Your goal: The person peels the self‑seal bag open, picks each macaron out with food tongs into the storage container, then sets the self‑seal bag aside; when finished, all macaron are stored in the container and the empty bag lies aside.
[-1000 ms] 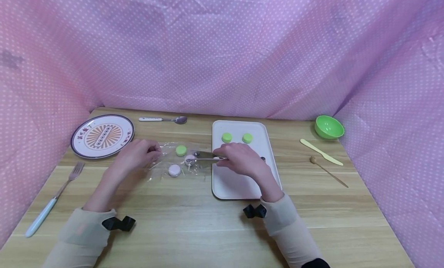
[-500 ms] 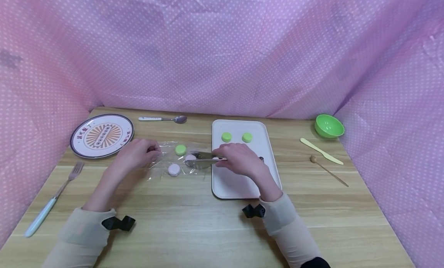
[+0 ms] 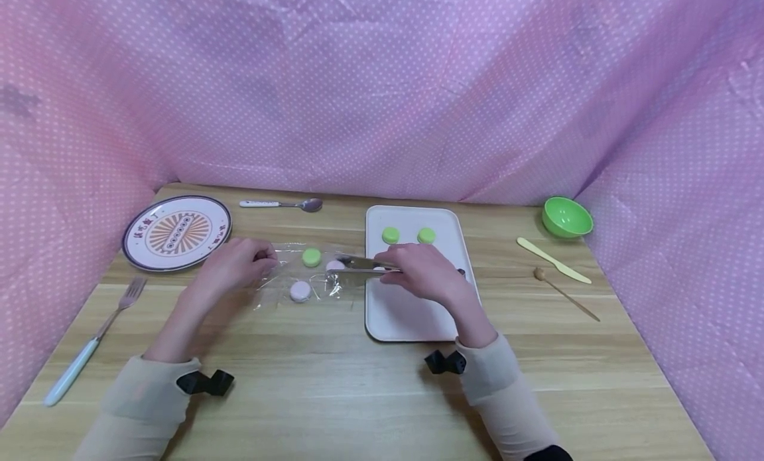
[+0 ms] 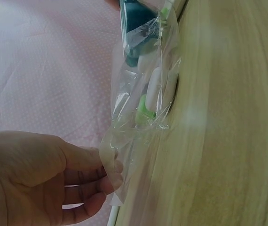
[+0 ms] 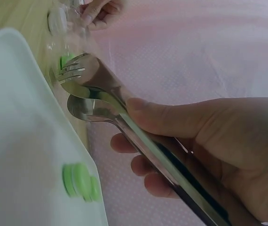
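Markings: round white plate with dark blue edge.
Red Chinese characters line two sides; 吃 and 了 are legible. Central banner lettering is too small to read.

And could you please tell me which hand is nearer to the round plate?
Left. The left hand is just right of the round plate, pinching the clear bag; the right hand is much farther right, over the white tray, holding metal tongs.

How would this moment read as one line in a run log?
left hand: pinches clear bag | right hand: holds metal tongs | in bag: green macaron, lilac macarons | on white tray: green macarons
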The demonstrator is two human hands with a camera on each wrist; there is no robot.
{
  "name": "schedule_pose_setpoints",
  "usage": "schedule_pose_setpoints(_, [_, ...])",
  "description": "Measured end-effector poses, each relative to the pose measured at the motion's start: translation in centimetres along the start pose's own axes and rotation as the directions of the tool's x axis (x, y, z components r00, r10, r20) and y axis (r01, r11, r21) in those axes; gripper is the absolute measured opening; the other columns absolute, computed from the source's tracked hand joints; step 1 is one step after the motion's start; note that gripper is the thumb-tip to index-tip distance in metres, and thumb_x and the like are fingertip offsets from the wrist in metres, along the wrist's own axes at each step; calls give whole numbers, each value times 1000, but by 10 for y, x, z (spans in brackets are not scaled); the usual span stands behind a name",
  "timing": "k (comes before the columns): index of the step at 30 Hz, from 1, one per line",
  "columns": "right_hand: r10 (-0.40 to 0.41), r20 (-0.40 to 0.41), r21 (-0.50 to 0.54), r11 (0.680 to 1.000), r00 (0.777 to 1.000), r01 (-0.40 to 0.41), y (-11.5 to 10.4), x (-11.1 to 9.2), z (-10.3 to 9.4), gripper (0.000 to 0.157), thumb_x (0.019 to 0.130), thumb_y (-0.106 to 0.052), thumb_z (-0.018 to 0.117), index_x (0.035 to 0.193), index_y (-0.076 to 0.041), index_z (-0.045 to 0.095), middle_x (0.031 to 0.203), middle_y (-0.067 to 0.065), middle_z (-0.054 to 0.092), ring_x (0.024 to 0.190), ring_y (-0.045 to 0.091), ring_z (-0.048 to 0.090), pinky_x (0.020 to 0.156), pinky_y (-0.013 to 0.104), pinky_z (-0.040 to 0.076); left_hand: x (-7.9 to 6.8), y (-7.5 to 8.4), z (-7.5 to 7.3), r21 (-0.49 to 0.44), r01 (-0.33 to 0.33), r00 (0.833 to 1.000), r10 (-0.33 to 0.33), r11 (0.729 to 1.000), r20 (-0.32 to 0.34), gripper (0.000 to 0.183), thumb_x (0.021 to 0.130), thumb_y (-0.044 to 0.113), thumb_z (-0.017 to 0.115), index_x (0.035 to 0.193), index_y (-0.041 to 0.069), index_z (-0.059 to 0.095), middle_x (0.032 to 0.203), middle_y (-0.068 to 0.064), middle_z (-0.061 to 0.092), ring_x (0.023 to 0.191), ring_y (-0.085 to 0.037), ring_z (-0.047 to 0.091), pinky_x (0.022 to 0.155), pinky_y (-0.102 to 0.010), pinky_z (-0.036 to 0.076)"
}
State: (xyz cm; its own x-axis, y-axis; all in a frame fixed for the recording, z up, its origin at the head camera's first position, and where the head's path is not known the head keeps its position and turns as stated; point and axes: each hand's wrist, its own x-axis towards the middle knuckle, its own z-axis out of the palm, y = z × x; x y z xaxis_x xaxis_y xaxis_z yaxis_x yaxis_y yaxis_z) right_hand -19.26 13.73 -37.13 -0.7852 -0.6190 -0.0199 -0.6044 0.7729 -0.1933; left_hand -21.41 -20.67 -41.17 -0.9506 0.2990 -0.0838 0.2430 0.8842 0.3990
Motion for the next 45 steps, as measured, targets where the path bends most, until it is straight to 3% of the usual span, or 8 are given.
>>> schedule_pose_setpoints(4, [51,-29,28,998,998,-50,18,-18,-7,26,87,-30,66,112,-24,66,93,-9,65,79,9,58,69,32,49,1,0,-1,3,-3,1000,3,1000,-8,9,89,25,62,88,20,69,74,3,65,69,-15,55,63,-31,42])
schedule_pose_setpoints(12, [111,-110,121,988,988,-98,66,-67,-18,32,87,-24,67,116,-10,65,97,1,69,88,15,65,79,36,52,1,0,-4,18,-3,1000,3,1000,-4,9,89,25,62,88,19,69,75,2,65,70,-16,55,64,-33,42])
schedule_pose_setpoints(20, [185,-130,99,980,974,-173,94,-99,-18,25,85,-23,69,109,-16,68,95,-5,70,90,13,66,79,38,52,-1,-2,-3,15,-1,1000,0,1000,8,9,89,25,62,89,19,69,77,3,65,71,-15,55,64,-33,42])
schedule_pose_setpoints(25, [192,-131,65,981,973,-185,99,-104,-17,23,84,-23,70,106,-15,68,92,-4,71,87,14,66,77,38,52,-2,-3,-2,5,6,1000,-6,1000,18,9,89,25,62,90,19,69,75,3,65,69,-14,55,62,-31,42])
schedule_pose_setpoints(34, [216,-109,47,976,970,-212,101,-105,-12,31,84,-25,70,113,-13,67,101,2,72,92,21,68,79,42,53,0,-1,0,-7,4,1000,-4,1000,25,10,90,25,62,90,19,69,74,2,64,66,-14,54,60,-29,41])
schedule_pose_setpoints(45, [231,-98,27,973,968,-229,102,-104,-10,31,84,-25,70,113,-15,68,95,-1,72,85,18,67,71,41,52,0,1,1,-9,7,1000,-6,1000,22,10,90,24,62,92,18,69,74,3,64,68,-14,55,63,-31,42])
